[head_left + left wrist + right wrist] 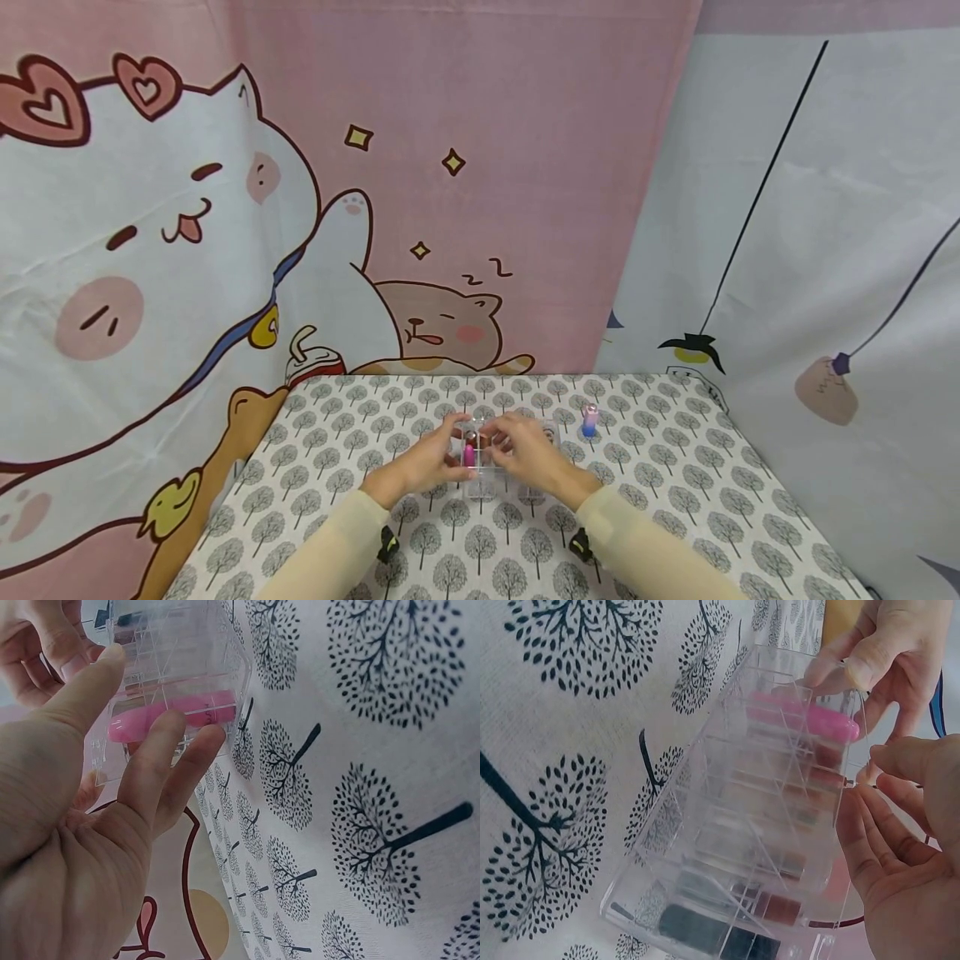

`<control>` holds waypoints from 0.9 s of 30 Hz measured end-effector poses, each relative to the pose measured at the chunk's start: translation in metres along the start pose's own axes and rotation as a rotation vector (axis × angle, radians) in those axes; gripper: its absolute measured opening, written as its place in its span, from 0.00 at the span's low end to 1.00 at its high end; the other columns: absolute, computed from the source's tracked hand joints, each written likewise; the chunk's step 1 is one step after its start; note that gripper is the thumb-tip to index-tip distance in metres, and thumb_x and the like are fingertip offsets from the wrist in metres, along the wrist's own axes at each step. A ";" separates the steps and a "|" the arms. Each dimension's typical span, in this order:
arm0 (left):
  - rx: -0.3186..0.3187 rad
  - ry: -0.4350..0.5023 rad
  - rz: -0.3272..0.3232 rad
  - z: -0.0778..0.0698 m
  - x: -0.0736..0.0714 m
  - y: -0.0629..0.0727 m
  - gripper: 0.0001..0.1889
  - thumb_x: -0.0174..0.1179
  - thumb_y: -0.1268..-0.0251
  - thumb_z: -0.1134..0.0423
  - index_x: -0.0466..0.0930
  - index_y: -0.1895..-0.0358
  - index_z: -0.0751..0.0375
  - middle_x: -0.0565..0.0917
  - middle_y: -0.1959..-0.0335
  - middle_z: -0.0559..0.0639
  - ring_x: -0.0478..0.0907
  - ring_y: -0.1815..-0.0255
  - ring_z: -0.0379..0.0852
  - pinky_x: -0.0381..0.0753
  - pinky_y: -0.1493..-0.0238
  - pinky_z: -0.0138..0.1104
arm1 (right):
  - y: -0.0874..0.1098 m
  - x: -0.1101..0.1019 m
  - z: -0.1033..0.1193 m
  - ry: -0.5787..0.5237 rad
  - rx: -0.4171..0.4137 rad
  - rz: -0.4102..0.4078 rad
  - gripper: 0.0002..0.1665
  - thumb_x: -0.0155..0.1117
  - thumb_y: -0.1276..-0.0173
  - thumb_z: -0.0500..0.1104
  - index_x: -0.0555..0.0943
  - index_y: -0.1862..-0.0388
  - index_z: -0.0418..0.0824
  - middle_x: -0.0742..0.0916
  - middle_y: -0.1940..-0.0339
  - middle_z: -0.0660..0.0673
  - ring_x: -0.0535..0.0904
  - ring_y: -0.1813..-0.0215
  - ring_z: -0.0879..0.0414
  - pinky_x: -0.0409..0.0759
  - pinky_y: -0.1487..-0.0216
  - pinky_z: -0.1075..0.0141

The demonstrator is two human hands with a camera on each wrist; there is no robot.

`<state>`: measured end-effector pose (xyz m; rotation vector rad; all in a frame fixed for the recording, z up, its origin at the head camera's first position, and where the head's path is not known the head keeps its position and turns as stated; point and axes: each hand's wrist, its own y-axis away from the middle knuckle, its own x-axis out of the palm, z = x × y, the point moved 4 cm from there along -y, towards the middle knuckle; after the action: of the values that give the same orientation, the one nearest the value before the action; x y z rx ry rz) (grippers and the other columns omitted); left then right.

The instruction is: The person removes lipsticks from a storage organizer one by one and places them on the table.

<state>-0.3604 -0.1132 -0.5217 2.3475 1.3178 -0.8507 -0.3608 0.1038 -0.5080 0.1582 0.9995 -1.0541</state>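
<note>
A clear plastic organizer (491,472) with several compartments stands on the table, its open top toward me. My left hand (429,457) grips its left end, thumb at the near side and fingers at the far side. A bright pink tube (172,716) stands in the leftmost part, beside the left fingers. My right hand (522,450) is over the top, thumb and fingertips bent around the end of a reddish-brown tube (832,778); I cannot tell whether they pinch it. A dark tube (694,928) and other cosmetics sit in further compartments.
A small pink-and-blue bottle (589,422) stands on the table to the right of the organizer. The tablecloth (480,546) has a tree print. Behind the table hangs a cartoon-patterned curtain (525,167), with a pale curtain at the right side.
</note>
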 end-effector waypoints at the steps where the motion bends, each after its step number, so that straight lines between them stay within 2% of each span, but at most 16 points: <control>1: 0.000 -0.001 0.000 0.000 0.000 0.000 0.56 0.83 0.26 0.57 0.53 0.06 0.54 0.77 0.18 0.72 0.94 0.42 0.55 0.98 0.41 0.48 | 0.000 0.001 0.000 -0.005 0.002 0.005 0.22 0.77 0.21 0.32 0.88 0.32 0.31 0.94 0.41 0.35 0.94 0.45 0.45 0.98 0.41 0.53; 10: -0.002 0.008 -0.003 -0.002 0.000 -0.001 0.56 0.84 0.28 0.57 0.54 0.06 0.52 0.77 0.17 0.72 0.94 0.42 0.54 0.98 0.41 0.49 | -0.002 0.006 -0.001 0.047 -0.026 -0.002 0.20 0.80 0.22 0.32 0.89 0.34 0.32 0.96 0.46 0.38 0.95 0.49 0.50 0.98 0.45 0.60; 21: -0.002 0.017 0.001 0.003 0.001 -0.002 0.55 0.83 0.26 0.56 0.54 0.06 0.52 0.77 0.18 0.71 0.93 0.41 0.54 0.98 0.40 0.47 | -0.006 0.016 -0.002 0.007 -0.025 0.028 0.18 0.78 0.21 0.33 0.90 0.35 0.33 0.95 0.47 0.41 0.93 0.49 0.57 0.96 0.44 0.67; 27: 0.008 0.003 0.001 0.004 0.001 -0.003 0.55 0.83 0.26 0.56 0.54 0.06 0.52 0.77 0.17 0.70 0.93 0.41 0.54 0.97 0.39 0.46 | -0.008 0.020 -0.001 0.020 -0.015 0.031 0.18 0.77 0.20 0.32 0.90 0.34 0.34 0.95 0.45 0.41 0.93 0.48 0.56 0.97 0.42 0.65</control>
<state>-0.3637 -0.1134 -0.5255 2.3562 1.3172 -0.8537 -0.3654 0.0875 -0.5211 0.1722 1.0199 -1.0186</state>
